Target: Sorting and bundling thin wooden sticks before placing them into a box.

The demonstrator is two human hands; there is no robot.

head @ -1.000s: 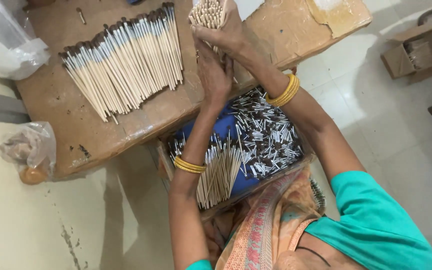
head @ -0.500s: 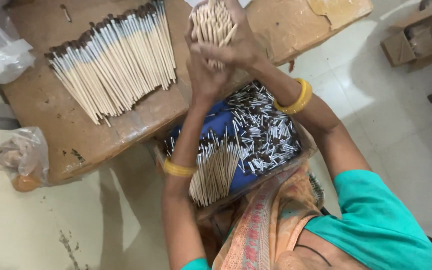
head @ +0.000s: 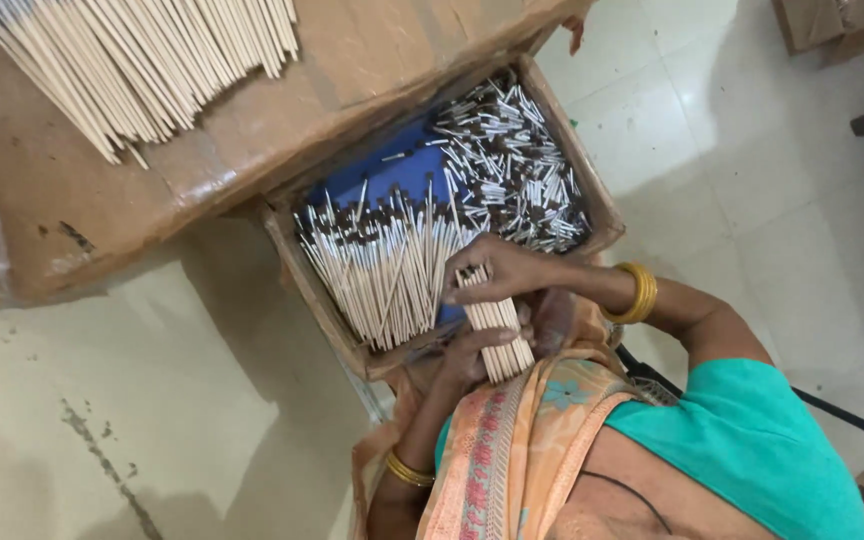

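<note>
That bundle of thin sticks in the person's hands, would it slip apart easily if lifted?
Probably: the bundle of sticks is loose and untied, held only by the right hand and left hand. The sticks look thin, light, round, and likely to roll.

Two hands [head: 497,270], one wooden tray [head: 592,215], three gold bangles [head: 637,292], uncountably many dark-tipped sticks [head: 382,265].

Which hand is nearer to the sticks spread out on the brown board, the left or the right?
Neither by much, perhaps the left. The left hand and right hand both grip a stick bundle over the tray, far below the spread sticks.
</note>
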